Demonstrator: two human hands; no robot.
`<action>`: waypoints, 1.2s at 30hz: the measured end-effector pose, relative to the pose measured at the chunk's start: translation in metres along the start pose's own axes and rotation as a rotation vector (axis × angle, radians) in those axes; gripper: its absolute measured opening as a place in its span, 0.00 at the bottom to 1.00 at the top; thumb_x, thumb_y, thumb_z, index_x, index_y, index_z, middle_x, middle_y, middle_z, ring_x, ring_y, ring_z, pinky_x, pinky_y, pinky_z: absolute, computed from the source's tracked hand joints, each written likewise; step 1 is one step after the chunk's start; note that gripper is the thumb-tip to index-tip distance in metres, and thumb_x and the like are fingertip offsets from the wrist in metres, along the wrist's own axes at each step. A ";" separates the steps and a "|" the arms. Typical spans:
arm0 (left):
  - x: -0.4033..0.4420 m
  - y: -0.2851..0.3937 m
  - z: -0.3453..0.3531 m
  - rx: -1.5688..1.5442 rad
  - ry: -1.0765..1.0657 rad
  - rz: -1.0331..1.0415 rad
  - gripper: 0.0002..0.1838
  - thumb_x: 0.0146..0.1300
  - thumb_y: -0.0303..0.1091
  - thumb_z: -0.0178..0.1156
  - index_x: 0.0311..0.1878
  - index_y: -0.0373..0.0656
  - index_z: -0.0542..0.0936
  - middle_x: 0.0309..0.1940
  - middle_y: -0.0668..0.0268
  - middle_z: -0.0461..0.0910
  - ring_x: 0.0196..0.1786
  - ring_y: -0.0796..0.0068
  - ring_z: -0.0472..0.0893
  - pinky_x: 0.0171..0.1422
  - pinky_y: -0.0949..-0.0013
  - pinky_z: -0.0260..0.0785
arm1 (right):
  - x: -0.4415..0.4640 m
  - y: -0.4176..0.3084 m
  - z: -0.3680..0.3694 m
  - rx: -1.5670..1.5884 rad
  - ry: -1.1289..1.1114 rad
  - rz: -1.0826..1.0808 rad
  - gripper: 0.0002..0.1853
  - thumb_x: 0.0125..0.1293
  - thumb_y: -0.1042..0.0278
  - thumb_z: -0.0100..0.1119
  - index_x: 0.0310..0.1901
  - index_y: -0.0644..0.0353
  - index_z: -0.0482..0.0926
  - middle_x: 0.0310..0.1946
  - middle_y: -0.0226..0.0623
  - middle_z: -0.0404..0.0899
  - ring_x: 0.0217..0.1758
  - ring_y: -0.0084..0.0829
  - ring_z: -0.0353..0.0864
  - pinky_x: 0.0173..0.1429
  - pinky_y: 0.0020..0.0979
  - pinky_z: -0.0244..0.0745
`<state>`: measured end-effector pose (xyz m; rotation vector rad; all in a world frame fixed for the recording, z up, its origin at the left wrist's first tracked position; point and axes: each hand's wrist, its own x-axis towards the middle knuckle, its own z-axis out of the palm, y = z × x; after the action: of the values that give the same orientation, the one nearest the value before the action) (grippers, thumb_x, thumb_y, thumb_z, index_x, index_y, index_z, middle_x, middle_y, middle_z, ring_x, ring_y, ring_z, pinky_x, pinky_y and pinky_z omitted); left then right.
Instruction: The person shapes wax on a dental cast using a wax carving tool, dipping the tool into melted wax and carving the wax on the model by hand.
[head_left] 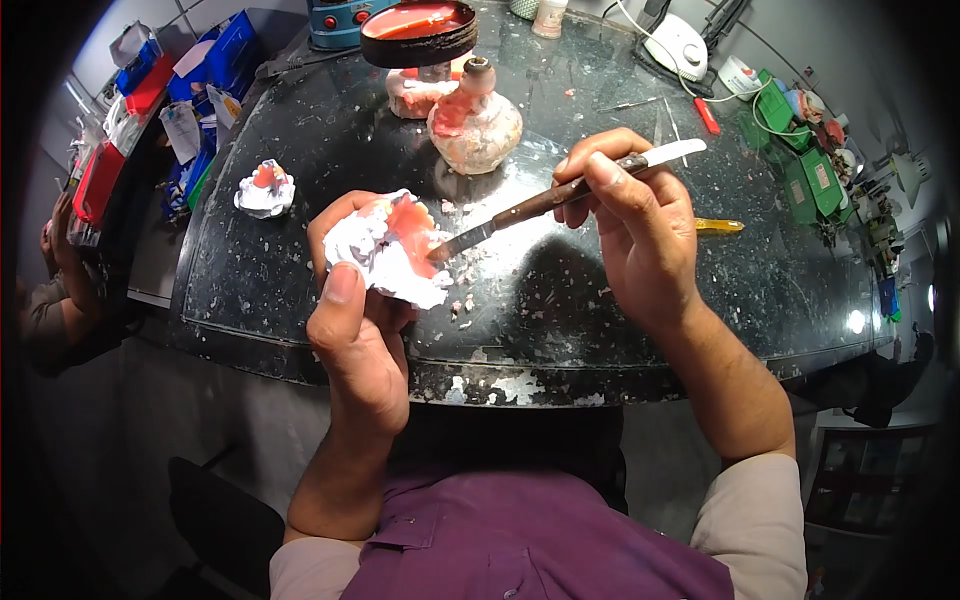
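Observation:
My left hand (360,320) grips a rough white plaster dental cast (365,250) with pink wax on its right side. In my right hand (635,215) is a wax knife (540,202) with a brown handle and a white rear end. The knife's blade reaches left to the pink wax, and its tip appears to touch it. A smaller white plaster piece with pink wax (265,190) sits on the table to the left. Beyond my hands stands a wax-smeared round spirit burner (475,120).
A dark round pan of red wax (418,35) stands raised at the back, near a blue device (340,22). Pale crumbs litter the black tabletop (300,300). A red-handled tool (707,116) and a yellow tool (720,226) lie right. Green bins (812,180) line the right, blue bins (225,50) the left.

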<state>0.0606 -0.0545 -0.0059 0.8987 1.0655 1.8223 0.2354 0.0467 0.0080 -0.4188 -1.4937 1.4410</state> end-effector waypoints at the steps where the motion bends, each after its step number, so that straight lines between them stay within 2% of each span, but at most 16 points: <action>1: 0.000 0.002 0.002 0.043 0.022 -0.032 0.31 0.61 0.57 0.42 0.60 0.45 0.64 0.47 0.66 0.73 0.46 0.80 0.74 0.48 0.77 0.64 | 0.000 0.000 0.000 0.000 0.000 0.000 0.11 0.69 0.65 0.54 0.41 0.66 0.77 0.36 0.34 0.78 0.37 0.22 0.75 0.46 0.24 0.70; 11: -0.001 0.002 0.004 0.020 0.028 -0.031 0.30 0.63 0.56 0.45 0.60 0.45 0.64 0.46 0.67 0.73 0.46 0.81 0.73 0.48 0.78 0.64 | -0.001 -0.001 0.000 -0.007 -0.002 -0.019 0.11 0.69 0.66 0.54 0.41 0.66 0.77 0.36 0.34 0.78 0.37 0.22 0.76 0.45 0.24 0.71; 17: -0.001 0.002 0.004 0.025 0.052 -0.053 0.29 0.65 0.57 0.45 0.59 0.44 0.65 0.45 0.67 0.73 0.43 0.82 0.73 0.45 0.79 0.65 | -0.001 -0.002 0.000 -0.007 -0.009 -0.015 0.10 0.69 0.66 0.54 0.41 0.66 0.77 0.36 0.33 0.78 0.37 0.22 0.76 0.46 0.24 0.71; 25: -0.002 0.002 0.006 0.029 0.031 -0.027 0.27 0.69 0.55 0.43 0.59 0.43 0.64 0.42 0.67 0.73 0.40 0.84 0.72 0.43 0.79 0.65 | 0.000 -0.002 0.001 -0.024 -0.003 -0.004 0.10 0.69 0.66 0.53 0.41 0.67 0.77 0.36 0.33 0.78 0.37 0.22 0.75 0.46 0.23 0.70; 36: -0.001 0.001 0.002 0.053 0.009 -0.030 0.27 0.70 0.56 0.42 0.58 0.42 0.64 0.42 0.68 0.73 0.40 0.84 0.72 0.42 0.80 0.63 | 0.000 -0.001 0.001 -0.024 -0.008 0.005 0.10 0.69 0.67 0.53 0.40 0.67 0.77 0.36 0.34 0.77 0.37 0.22 0.75 0.46 0.24 0.70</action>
<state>0.0623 -0.0556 -0.0045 0.9023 1.1315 1.7823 0.2351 0.0463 0.0095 -0.4319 -1.5193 1.4310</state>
